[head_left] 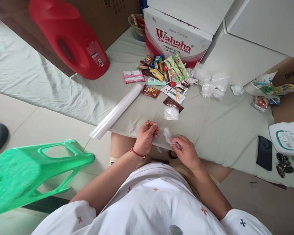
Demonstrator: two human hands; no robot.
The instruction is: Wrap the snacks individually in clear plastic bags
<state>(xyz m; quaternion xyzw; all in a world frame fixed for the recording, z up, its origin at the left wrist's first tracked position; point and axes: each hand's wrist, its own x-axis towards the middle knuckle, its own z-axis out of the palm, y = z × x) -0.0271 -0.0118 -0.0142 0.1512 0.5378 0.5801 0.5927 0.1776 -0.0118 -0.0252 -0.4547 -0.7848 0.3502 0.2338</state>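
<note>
My left hand [147,135] is at the table's near edge with its fingers pinched together; what they hold is too small to name. My right hand [183,150] is closed around a small clear plastic bag [167,134] whose crumpled top sticks up between the two hands. A filled clear bag [171,112] lies on the cloth just beyond them. Farther back is a heap of snack packets [165,70]. A roll of clear plastic bags [116,111] lies diagonally to the left, overhanging the edge.
A Wahaha carton [176,37] stands behind the snacks, with crumpled clear bags [210,83] to its right. A red jug [71,36] is at the back left. A black phone [264,152] and keys [284,164] lie at the right. A green plastic stool [31,171] is at my left.
</note>
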